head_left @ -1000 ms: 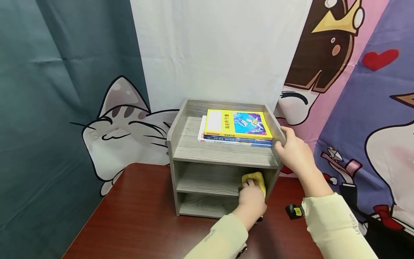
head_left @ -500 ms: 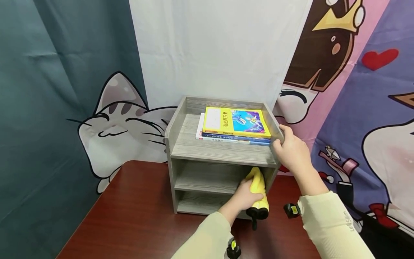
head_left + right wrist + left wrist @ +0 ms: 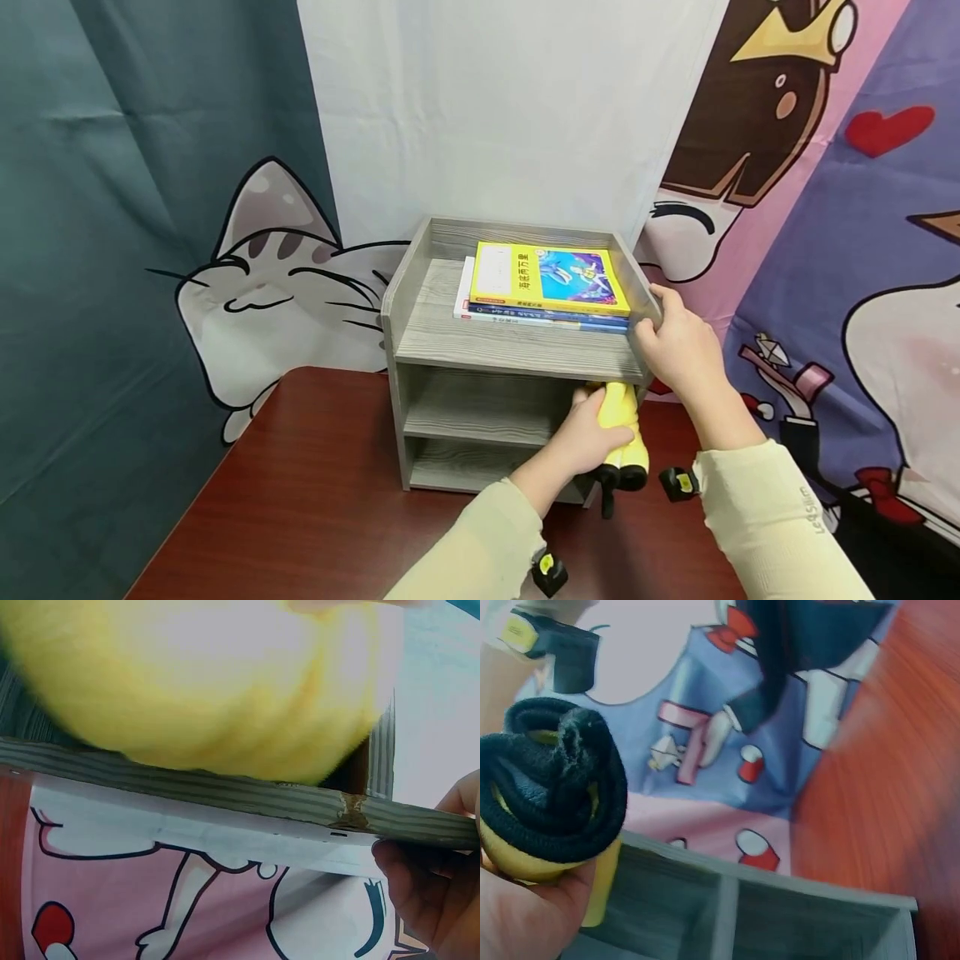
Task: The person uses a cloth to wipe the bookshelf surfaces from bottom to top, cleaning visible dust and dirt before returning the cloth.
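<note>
In the head view my left hand (image 3: 588,433) grips a yellow rolled cloth (image 3: 626,446) with black trim and a dangling black loop. The cloth overlaps the front edge of the right side panel, under the top board of a grey wood-grain shelf unit (image 3: 517,358). Its rolled black-edged end (image 3: 562,780) faces the left wrist camera. Higher up, my right hand (image 3: 682,346) holds the top of that side panel, thumb on the inner side. The right wrist view shows the panel edge (image 3: 247,799) between thumb and fingers, with yellow cloth (image 3: 210,697) filling much of the picture.
A stack of books (image 3: 547,279), yellow cover uppermost, lies on the shelf unit's top. The unit stands on a reddish-brown table (image 3: 315,500). Behind it hang a white cloth (image 3: 495,108), a green curtain (image 3: 165,208) and a cartoon-printed backdrop (image 3: 795,217).
My left hand drew the yellow cloth forward from the middle compartment, its black-trimmed end coming into view, then moved it right across the side panel's edge. My right hand kept its hold on the panel.
</note>
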Demonstrator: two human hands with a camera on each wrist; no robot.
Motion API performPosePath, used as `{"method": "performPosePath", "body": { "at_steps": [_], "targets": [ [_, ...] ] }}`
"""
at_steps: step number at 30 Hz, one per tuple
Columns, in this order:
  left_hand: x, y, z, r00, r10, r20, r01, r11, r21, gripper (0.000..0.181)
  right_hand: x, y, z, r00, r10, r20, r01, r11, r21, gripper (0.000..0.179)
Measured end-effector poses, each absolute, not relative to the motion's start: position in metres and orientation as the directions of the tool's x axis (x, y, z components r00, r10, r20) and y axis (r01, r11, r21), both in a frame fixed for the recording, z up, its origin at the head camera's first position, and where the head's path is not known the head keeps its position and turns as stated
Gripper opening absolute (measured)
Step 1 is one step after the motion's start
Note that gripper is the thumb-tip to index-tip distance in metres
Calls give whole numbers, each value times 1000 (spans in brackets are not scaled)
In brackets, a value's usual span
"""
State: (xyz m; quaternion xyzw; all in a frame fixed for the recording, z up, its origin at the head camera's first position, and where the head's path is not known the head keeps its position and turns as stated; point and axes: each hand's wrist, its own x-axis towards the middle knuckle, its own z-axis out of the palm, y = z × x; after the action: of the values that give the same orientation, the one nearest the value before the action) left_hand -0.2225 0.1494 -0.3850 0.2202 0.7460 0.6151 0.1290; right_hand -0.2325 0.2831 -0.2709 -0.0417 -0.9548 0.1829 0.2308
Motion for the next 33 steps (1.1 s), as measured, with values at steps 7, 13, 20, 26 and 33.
{"method": "performPosePath", "body": {
  "at_steps": [7,13,20,26,33],
  "targets": [
    [-222,151,-388,-857,509,80,283,335,899,68,-232,283,-270,-901,155,404,-6,928,-371,55],
    [-221,152,-399,-855,517,24,398,627,670,67,-231,285,-269,-903,150,404,-7,932,-362,55],
    [-226,150,-408,-847,531,-36,424,714,558,69,-233,285,-270,-901,139,411,-20,933,-360,55],
    [-228,146,-387,-811,585,20,353,461,814,69,-234,285,-271,-905,138,403,-19,933,-360,55],
    [-220,144,-372,-810,583,60,419,504,755,78,-232,285,-268,-910,140,391,-9,934,-357,55]
  ]
}}
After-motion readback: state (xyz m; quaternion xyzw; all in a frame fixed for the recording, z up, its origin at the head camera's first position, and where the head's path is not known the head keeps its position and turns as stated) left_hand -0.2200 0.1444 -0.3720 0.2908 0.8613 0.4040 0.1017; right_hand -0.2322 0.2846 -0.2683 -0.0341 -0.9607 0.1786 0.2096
